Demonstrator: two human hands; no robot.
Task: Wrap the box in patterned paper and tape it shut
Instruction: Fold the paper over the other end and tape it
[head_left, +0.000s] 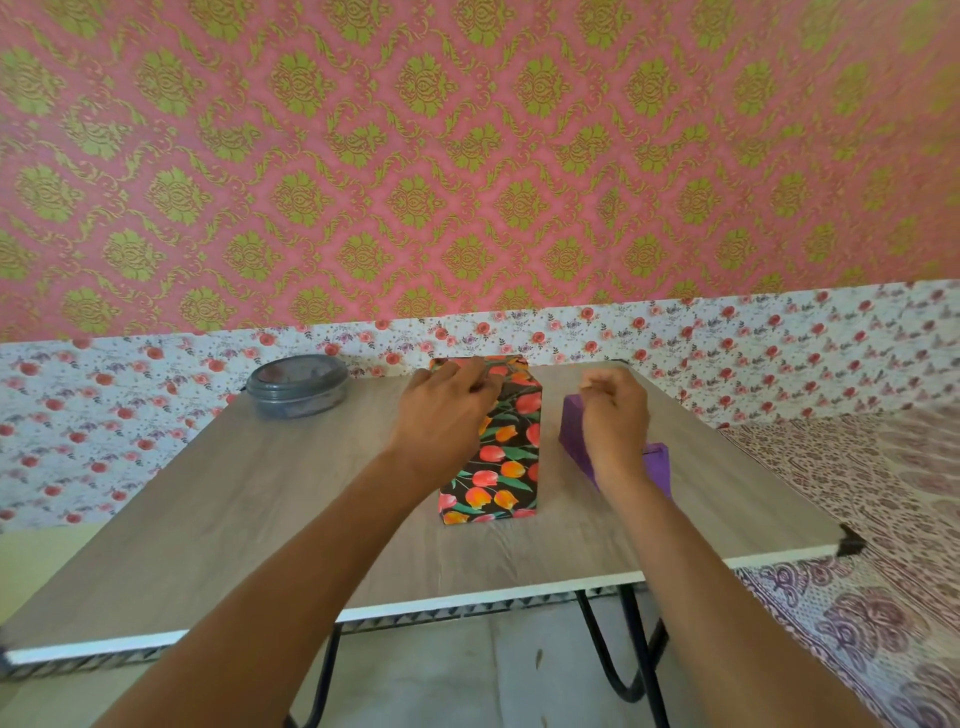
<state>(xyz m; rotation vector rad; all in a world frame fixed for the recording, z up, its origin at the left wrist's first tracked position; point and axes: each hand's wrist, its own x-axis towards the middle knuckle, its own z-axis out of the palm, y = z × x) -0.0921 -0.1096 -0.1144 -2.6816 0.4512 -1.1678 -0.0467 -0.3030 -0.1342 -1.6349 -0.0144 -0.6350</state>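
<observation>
Several left fingers (484, 385) curled, touching box (501, 460) top

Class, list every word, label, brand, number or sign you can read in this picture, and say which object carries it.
No readable text anywhere in the head view.
Tall box wrapped in black tulip-patterned paper: pattern only, no words.
Purple plastic tape dispenser: no label visible.
Round grey lidded container: lid blurred, nothing legible.
Pink and green damask wallpaper: ornament only.
</observation>
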